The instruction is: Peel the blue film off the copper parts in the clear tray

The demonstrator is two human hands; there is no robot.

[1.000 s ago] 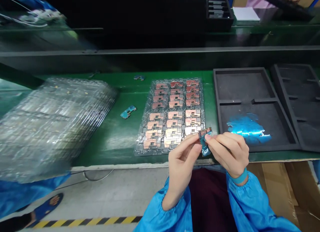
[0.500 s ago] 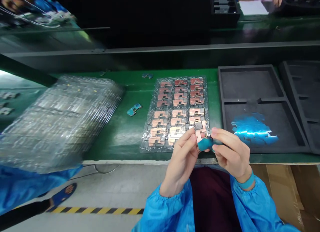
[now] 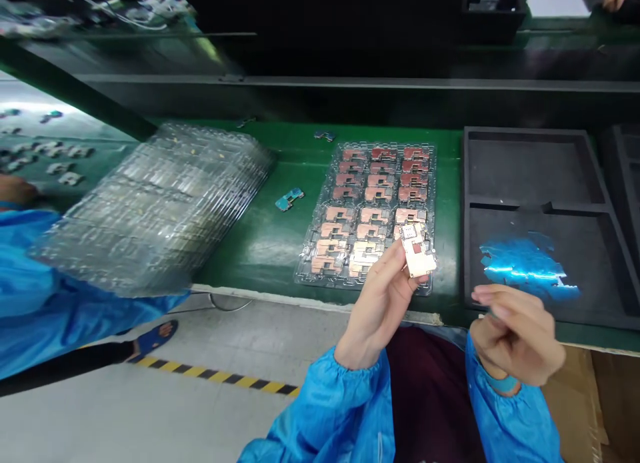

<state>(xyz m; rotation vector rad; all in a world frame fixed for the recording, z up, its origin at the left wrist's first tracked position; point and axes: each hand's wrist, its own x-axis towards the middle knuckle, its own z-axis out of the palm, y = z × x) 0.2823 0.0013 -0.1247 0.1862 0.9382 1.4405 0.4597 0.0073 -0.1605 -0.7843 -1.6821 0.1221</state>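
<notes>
My left hand [image 3: 383, 296] pinches a small copper-coloured circuit board [image 3: 420, 253] by its left edge, above the front of a clear plastic tray [image 3: 306, 268]. Rows of similar boards lie in that tray. Off to the right, my right hand [image 3: 520, 330] is closed, its fingers curled together in front of a black foam tray [image 3: 467, 216]. Whatever is between those fingers, if anything, is hidden. Crumpled shiny blue film [image 3: 525, 263] lies in the foam tray.
Left of the boards is a tall stack of clear plastic trays [image 3: 150, 210]. A blue-covered board [image 3: 290, 198] lies on the green bench [image 3: 260, 250]. Another person's blue sleeve [image 3: 30, 270] reaches in at far left. A second black tray [image 3: 630, 176] stands at right.
My right hand has come away from the board, moving right and down. The blue covering at the board's lower end no longer shows. My left hand still holds the board; the view has shifted.
</notes>
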